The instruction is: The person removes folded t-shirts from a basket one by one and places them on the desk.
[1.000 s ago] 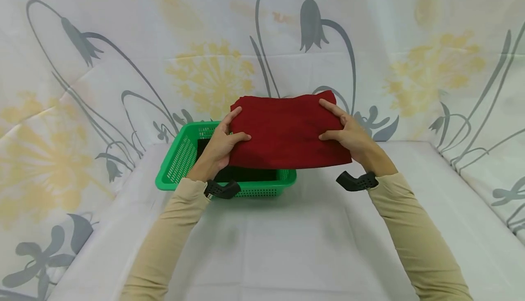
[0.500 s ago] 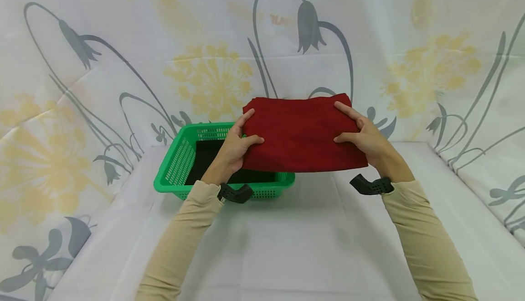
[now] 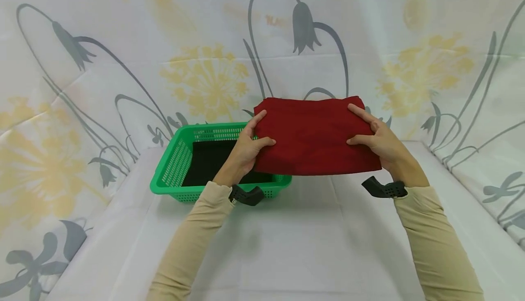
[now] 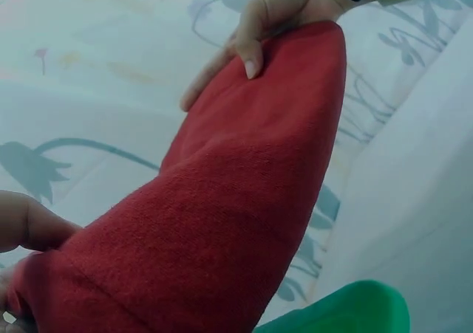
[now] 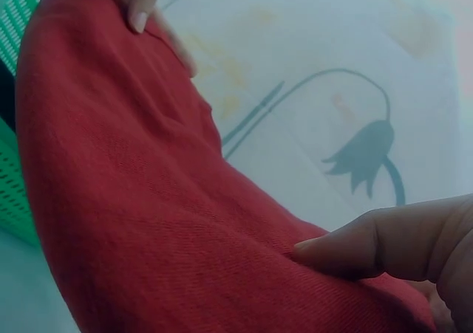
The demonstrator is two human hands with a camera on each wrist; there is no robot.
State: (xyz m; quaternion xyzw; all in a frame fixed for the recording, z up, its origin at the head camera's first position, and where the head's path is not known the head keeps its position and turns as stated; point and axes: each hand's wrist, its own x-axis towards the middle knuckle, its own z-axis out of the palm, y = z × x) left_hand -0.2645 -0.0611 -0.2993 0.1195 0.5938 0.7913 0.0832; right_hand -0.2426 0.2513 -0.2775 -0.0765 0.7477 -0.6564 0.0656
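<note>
A folded red cloth is held up in the air, stretched between both hands. The left hand pinches its left side, thumb on the near face; the right hand grips its right side the same way. Up close in the right wrist view, the right thumb presses into the red fabric. In the left wrist view the cloth bows slightly between the hands. The fingers behind it are mostly hidden.
A green plastic basket stands on the white-covered table, behind the left forearm. Dark folded cloth lies inside it. A flower-patterned sheet hangs behind and at the sides.
Both hands have moved right together with the red cloth, slightly lower in view. More of the basket and the dark cloth in it now shows.
</note>
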